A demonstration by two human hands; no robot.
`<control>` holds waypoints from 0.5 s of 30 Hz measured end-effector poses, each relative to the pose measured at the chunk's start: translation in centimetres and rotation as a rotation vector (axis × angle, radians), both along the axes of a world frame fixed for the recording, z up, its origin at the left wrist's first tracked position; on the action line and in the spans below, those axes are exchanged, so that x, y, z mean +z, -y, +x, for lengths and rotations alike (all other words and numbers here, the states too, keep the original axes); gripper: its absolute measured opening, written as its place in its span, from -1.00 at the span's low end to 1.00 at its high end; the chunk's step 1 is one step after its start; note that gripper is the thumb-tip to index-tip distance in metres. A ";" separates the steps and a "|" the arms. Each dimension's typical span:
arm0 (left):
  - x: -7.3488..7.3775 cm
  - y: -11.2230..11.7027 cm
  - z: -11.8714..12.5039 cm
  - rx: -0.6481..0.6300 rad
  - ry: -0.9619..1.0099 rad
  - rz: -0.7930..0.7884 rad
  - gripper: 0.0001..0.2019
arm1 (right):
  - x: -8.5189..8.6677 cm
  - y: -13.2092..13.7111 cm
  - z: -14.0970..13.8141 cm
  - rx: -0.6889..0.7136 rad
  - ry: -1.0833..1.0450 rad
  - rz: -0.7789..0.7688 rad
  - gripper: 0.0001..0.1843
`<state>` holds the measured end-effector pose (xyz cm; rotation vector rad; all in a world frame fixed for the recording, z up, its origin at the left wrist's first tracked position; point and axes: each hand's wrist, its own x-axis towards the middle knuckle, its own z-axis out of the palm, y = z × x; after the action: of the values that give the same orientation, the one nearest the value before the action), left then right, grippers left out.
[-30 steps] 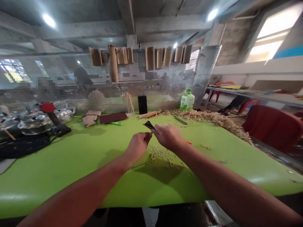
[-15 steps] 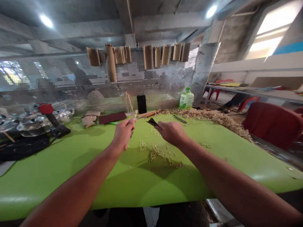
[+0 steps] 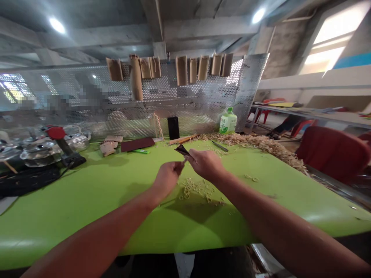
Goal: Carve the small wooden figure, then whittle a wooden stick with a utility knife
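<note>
My left hand [image 3: 168,178] is closed in a pinch on a thin pale stick, of which only the tip shows between the two hands. Just to its right, my right hand [image 3: 205,164] is closed round a small dark folded piece [image 3: 182,150], perhaps sandpaper, that sticks up and to the left from the fingers. The two hands meet above the green table [image 3: 87,193]. Below them lies a small heap of curled wood shavings [image 3: 197,189].
A long pile of shavings [image 3: 261,143] runs along the right back edge. At the back stand a green bottle [image 3: 228,121], a black block [image 3: 174,127], a dark red sheet [image 3: 137,144] and wooden sticks [image 3: 182,139]. Metal lids and a red-headed tool [image 3: 59,135] sit left. A perforated metal screen [image 3: 188,100] closes the back.
Half a second ago my left hand was lifted away to the left with the stick; it has come back down against my right hand.
</note>
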<state>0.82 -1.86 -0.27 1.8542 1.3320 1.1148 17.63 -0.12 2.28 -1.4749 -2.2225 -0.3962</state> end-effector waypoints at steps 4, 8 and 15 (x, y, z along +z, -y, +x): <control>-0.7 -0.2 0.5 -0.021 -0.083 -0.004 -0.65 | 0.0 0.0 0.0 -0.023 0.037 -0.024 -0.59; 0.2 -1.2 -1.0 0.102 0.142 -0.106 -0.67 | -0.1 -0.2 0.7 -0.018 0.040 -0.030 -0.55; 2.6 -2.0 -2.7 0.158 0.534 -0.116 -0.79 | 0.0 -0.3 1.1 -0.020 -0.091 0.044 -0.54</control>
<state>-1.91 0.16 2.34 1.2586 1.2042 1.4527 18.69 0.15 2.25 -1.4640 -2.1163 -0.3746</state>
